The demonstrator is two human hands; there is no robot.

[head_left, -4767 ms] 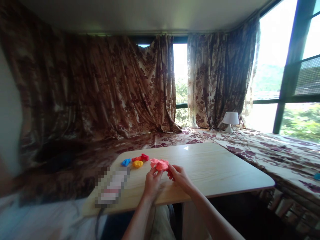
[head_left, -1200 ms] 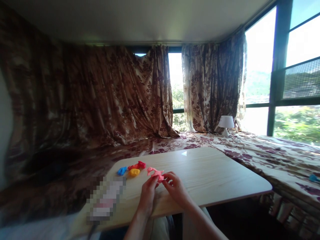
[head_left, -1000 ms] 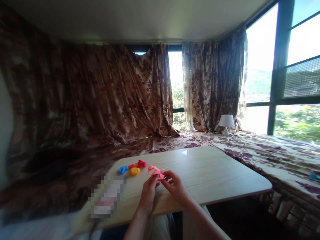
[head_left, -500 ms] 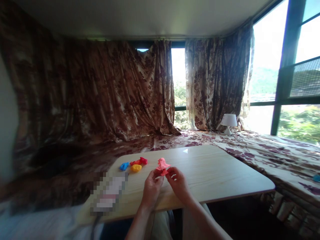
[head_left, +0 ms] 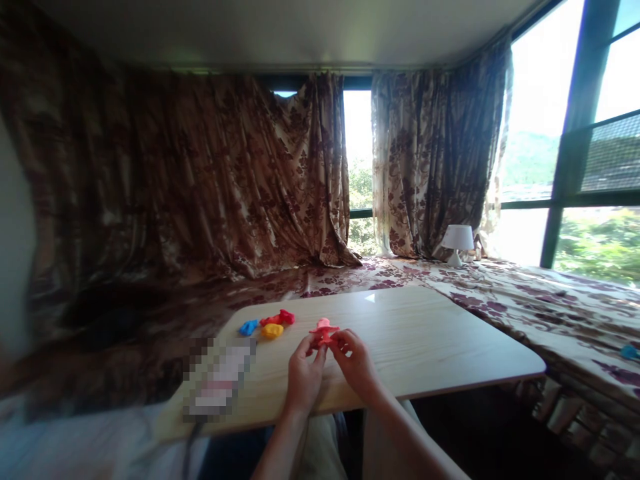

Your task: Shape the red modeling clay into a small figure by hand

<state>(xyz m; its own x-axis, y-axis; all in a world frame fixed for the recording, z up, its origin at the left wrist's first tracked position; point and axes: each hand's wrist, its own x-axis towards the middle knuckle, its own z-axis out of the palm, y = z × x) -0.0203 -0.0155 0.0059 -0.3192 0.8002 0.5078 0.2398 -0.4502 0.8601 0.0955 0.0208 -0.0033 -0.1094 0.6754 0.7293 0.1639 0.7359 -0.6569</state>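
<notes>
We're seeing the pink piece (head_left: 324, 325) sitting in both hands, over the table (head_left: 425, 340), between its near and far edges. Left hand (head_left: 305, 368) is grasping its left side, right hand (head_left: 356, 364) is grasping its right side; fingertips are pinching. Its rounded knob is pointing up and far, its narrower bottom is facing near, and a flared rim is spreading left to right. We're reading the long axis as roughly near-to-far or upright; we can't tell which. Left of it, blue (head_left: 248, 327), yellow (head_left: 273, 331) and red lumps (head_left: 279, 318) are lying together. Nearer, a pixelated item (head_left: 223, 381) is showing a reddish band; any writing there is staying unreadable.
</notes>
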